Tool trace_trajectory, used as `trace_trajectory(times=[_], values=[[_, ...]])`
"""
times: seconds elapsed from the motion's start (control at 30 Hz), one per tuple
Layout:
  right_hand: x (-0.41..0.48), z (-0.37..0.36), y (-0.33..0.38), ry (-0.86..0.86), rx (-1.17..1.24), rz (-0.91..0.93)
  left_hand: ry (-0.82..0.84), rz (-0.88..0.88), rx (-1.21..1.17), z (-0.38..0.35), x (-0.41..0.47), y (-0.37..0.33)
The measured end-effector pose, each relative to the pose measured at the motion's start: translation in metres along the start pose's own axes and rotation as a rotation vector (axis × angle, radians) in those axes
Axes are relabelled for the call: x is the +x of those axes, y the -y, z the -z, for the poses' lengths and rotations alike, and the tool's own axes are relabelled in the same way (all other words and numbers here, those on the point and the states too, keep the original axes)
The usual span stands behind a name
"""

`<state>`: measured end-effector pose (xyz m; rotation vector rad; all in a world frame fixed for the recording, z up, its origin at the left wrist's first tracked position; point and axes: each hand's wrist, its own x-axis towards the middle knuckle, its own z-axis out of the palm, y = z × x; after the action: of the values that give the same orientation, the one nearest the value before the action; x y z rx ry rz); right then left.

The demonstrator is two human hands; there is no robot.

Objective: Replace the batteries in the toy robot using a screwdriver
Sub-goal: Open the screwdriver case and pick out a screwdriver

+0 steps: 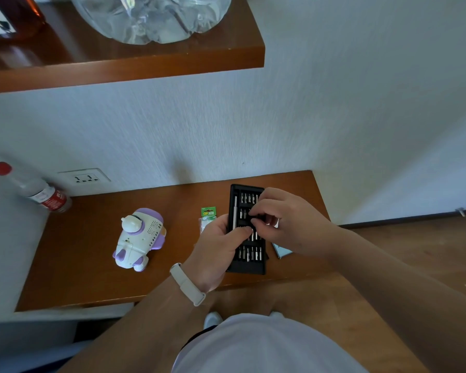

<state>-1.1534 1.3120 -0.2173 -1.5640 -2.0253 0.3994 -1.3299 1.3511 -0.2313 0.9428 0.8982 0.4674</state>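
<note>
A white and purple toy robot (139,238) lies on its side on the brown desk (92,265), left of my hands. A black screwdriver kit tray (246,265) holds several silver bits and a slim silver handle along its left edge. My left hand (215,251) grips the tray's left side, thumb on top. My right hand (283,222) reaches over the tray's middle with its fingertips pinched among the bits; what they hold is hidden. A green-topped battery pack (208,215) lies just left of the tray, partly behind my left hand.
A plastic bottle with a red cap and label (38,192) lies at the desk's back left, next to a wall socket (85,177). A wooden shelf (145,63) with a clear jug overhangs above. A pale blue object (280,251) sticks out right of the tray.
</note>
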Motion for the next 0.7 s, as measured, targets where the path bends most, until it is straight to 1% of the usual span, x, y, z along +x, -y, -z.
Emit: trace_trajectory(times=[0.4,0.5,0.63,0.7], values=[[0.0012,0.0016,0.0065,-0.089,0.038,-0.279,-0.010,-0.025,0.016,0.0006,0.0006,0.0003],[0.0003,0.0014,0.0064,-0.076,0.021,-0.287,-0.012,-0.029,0.033,0.0010,0.0012,0.0014],[-0.0016,0.0006,0.0083,-0.019,-0.008,-0.237,-0.018,-0.034,0.060,0.0033,0.0015,0.0022],[-0.0009,0.0016,0.0090,0.004,0.007,-0.242,-0.022,-0.038,0.076,0.0044,0.0020,0.0019]])
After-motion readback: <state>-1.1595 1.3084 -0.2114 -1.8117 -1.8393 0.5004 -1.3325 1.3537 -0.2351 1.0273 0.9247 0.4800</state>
